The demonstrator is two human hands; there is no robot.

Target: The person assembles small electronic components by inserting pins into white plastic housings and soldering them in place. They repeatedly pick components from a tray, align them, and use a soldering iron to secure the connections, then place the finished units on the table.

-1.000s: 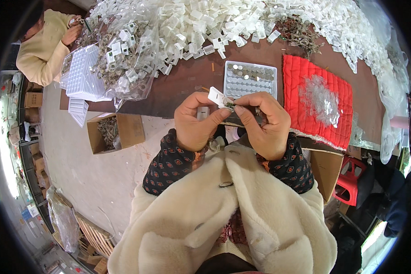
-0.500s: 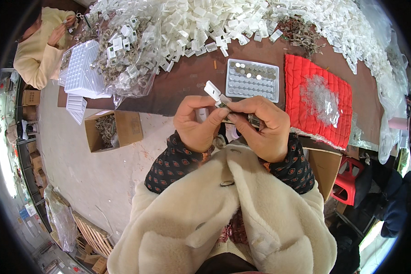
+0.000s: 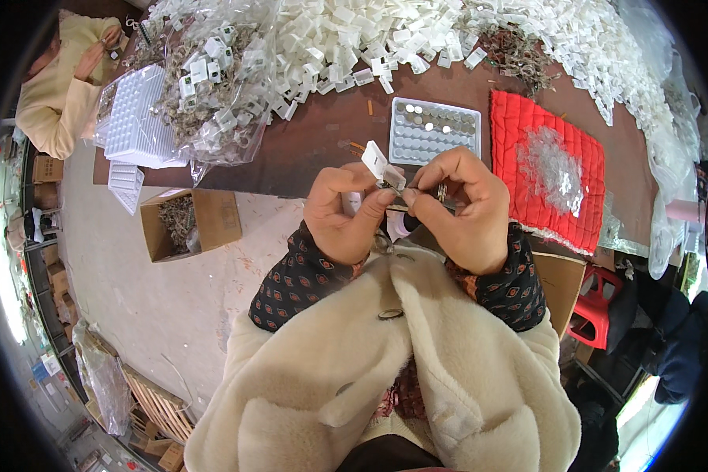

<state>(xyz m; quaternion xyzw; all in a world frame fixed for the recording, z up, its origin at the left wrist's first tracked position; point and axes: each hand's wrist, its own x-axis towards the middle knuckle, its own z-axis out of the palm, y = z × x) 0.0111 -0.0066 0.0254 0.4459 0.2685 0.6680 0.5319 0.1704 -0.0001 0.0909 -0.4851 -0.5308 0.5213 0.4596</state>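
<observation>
The case sits pinched in our left hand, near the tray; our right hand has fingertips nearly meeting beside it, their hold unclear. If our left pinch slackened, the case could slip.

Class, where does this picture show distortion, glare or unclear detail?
Head view: the fisheye lens bends the shelf at the left; head view: glare whitens part of the film on the red pad; head view: the white case stands out, but what the right hand pinches is too small to identify.
</observation>
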